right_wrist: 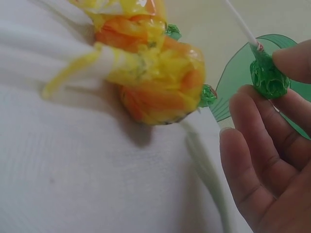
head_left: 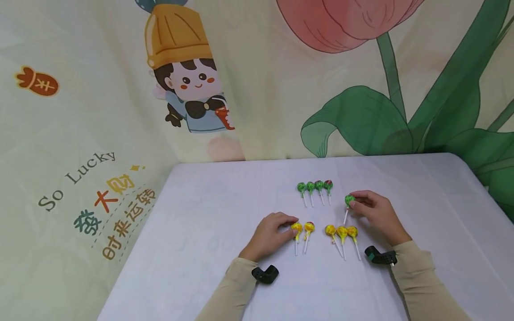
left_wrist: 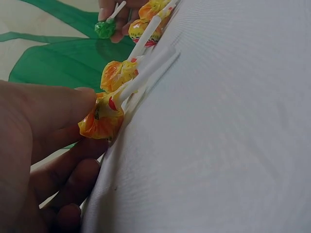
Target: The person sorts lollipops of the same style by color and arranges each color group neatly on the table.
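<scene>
My left hand [head_left: 271, 235] pinches the wrapped head of a yellow lollipop [left_wrist: 103, 121], its white stick pointing toward me. Just right of it lies a second yellow lollipop [head_left: 309, 227]. With thumb and fingers, my right hand [head_left: 379, 214] pinches a green lollipop [right_wrist: 269, 80] by its head, the stick hanging down in the head view. Three yellow lollipops [head_left: 341, 232] lie side by side below and left of the right hand. Farther back, several green lollipops [head_left: 311, 187] stand in a row with their sticks toward me; the rightmost shows some red.
All of this is on a table [head_left: 201, 214] under a white cloth. Behind it hangs a printed backdrop [head_left: 265, 89] with a cartoon figure and a tulip. A black wrist camera [head_left: 266, 274] is worn on the left wrist, another black camera [head_left: 380, 256] on the right.
</scene>
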Demonstrator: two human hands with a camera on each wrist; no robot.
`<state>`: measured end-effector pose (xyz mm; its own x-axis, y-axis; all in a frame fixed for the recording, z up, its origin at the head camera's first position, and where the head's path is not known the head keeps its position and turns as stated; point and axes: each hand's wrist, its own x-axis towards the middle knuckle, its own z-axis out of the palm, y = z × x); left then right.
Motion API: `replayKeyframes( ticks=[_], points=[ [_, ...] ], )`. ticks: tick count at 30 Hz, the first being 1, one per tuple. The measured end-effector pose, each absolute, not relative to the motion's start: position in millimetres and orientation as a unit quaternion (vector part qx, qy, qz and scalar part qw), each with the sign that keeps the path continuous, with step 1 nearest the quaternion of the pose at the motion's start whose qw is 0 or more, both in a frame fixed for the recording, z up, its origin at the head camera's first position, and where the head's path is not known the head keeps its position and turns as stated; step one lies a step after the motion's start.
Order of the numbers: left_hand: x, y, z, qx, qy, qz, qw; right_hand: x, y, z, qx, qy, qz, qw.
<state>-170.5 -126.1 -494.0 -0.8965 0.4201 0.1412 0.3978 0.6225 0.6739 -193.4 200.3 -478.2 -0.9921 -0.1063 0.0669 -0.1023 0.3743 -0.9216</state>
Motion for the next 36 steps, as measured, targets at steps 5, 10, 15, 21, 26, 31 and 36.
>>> replayKeyframes(
  ticks=[5, 10, 15, 21, 26, 31, 36],
  points=[
    [-171.6, -125.2, -494.6, 0.228, 0.902, 0.366, 0.021, -195.6, 200.0, -475.8, -0.053, 0.822, -0.567, 0.009],
    [-174.8, -126.7, -492.4, 0.233, 0.900, 0.367, 0.018, -204.1, 196.6, -471.6, -0.051, 0.808, -0.586, 0.015],
    [-174.3, -127.7, -493.4, 0.232, 0.898, 0.374, 0.023, -211.5, 200.8, -471.4, -0.062, 0.812, -0.579, 0.038],
    [-169.9, -127.6, -493.4, 0.225, 0.897, 0.380, 0.021, -221.9, 208.7, -467.2, -0.079, 0.832, -0.543, 0.084],
    [-169.6, -127.9, -492.7, 0.222, 0.895, 0.386, 0.024, -228.2, 210.5, -463.9, -0.065, 0.837, -0.533, 0.104],
    [-170.9, -129.0, -493.5, 0.223, 0.895, 0.385, 0.028, -235.8, 209.9, -462.9, -0.060, 0.838, -0.529, 0.120],
    [-169.9, -129.8, -493.0, 0.223, 0.895, 0.386, 0.034, -245.2, 209.9, -467.6, -0.056, 0.835, -0.531, 0.130]
  ],
)
